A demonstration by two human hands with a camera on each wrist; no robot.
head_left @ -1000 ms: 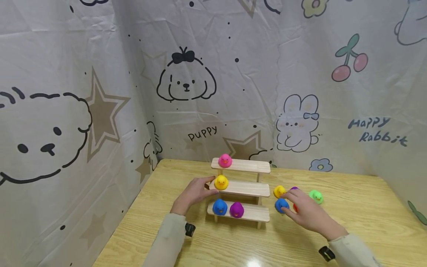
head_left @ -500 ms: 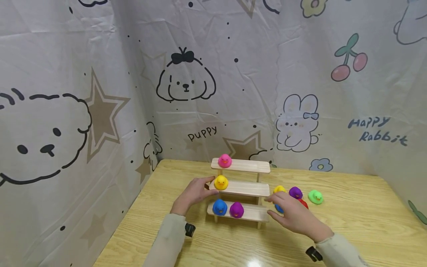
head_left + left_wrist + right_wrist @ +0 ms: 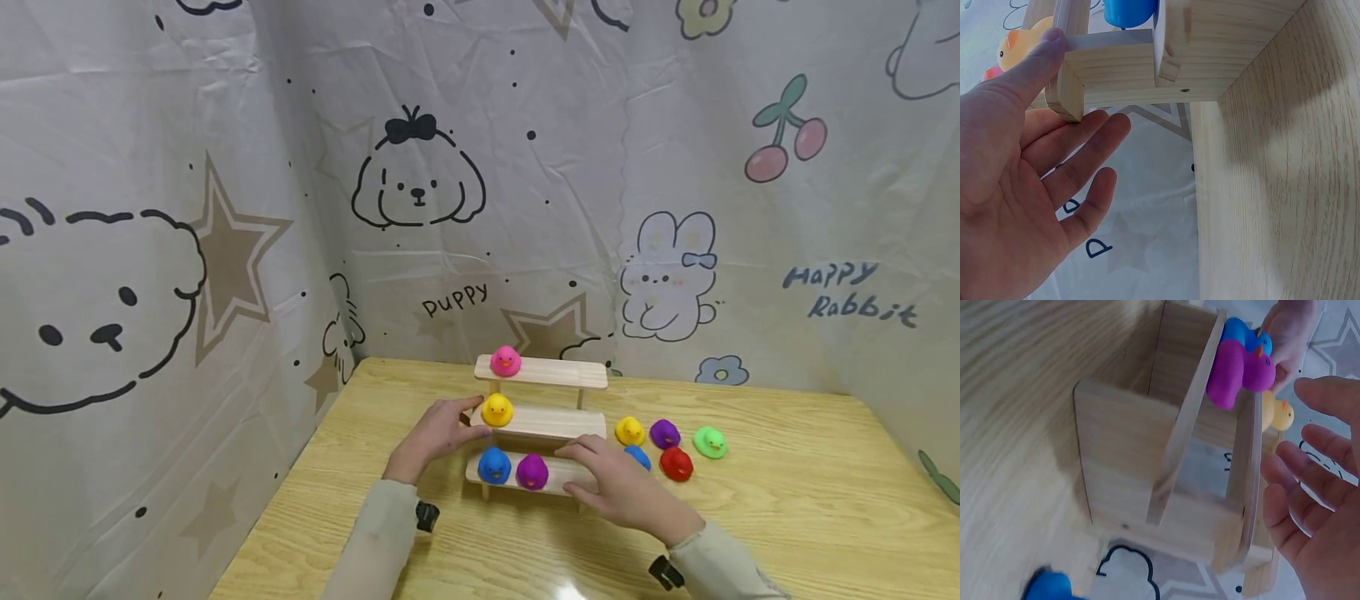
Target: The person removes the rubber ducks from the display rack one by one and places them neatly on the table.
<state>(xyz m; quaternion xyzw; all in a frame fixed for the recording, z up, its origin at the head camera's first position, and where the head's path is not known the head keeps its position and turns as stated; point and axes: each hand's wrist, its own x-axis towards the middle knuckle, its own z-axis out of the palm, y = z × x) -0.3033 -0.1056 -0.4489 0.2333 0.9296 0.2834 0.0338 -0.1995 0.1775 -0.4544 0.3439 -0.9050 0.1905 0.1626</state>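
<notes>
A three-tier wooden display shelf [image 3: 551, 422] stands on the table. My left hand [image 3: 441, 429] pinches the left end of its middle tier, thumb on the board and fingers beneath. Beside the thumb sits a yellow rubber duck [image 3: 497, 411]. A pink duck [image 3: 506, 362] is on the top tier. The bottom tier bears a blue duck [image 3: 494, 467] and a magenta duck [image 3: 532, 472]. My right hand [image 3: 626, 487] hovers in front of the bottom tier's right end, fingers relaxed, right of the magenta duck. Its palm holds nothing in the right wrist view.
Right of the shelf, more ducks lie on the wooden table [image 3: 810, 500]: yellow [image 3: 630, 431], purple [image 3: 665, 434], green [image 3: 709, 442], red [image 3: 677, 464], and a blue duck [image 3: 638, 456] partly behind my right hand. A patterned curtain [image 3: 555, 208] hangs behind.
My right hand has moved left, from the loose blue duck to the bottom tier's right end, leaving that duck on the table. My left hand has stayed on the shelf.
</notes>
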